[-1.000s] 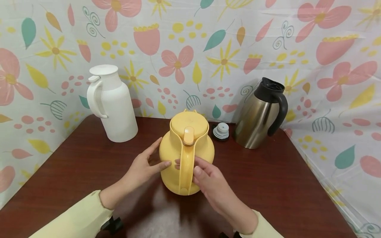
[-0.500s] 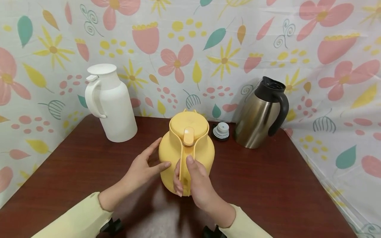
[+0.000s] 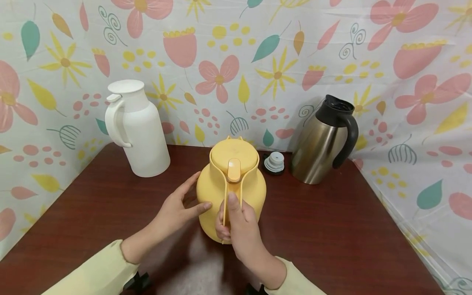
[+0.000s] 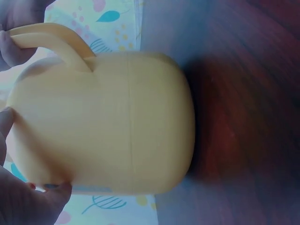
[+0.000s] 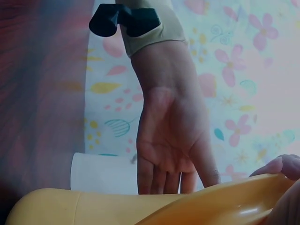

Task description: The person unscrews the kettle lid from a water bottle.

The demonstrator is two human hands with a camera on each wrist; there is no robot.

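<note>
The right hand [image 3: 246, 237] gripped the handle [image 3: 234, 188] of the yellow jug [image 4: 103, 122]; the left hand [image 3: 178, 208] rested, fingers spread, against its side, a white jug [image 3: 144, 133] standing beyond that hand

White jug [image 3: 147, 135] stood at back left of dark reddish-brown table [image 3: 343, 229], topped with flat white lid, handle turned to left. Brushed-metal flask [image 3: 311, 149] placed at back right, fitted with black top and black handle, handle turned to right. Pale grey stopper piece [image 3: 275, 159] set on table just left of flask, edged below by black. Table backed by white cloth [image 3: 258, 12], printed with pink flowers, yellow blooms, teal leaves; creases seen at right.
</note>
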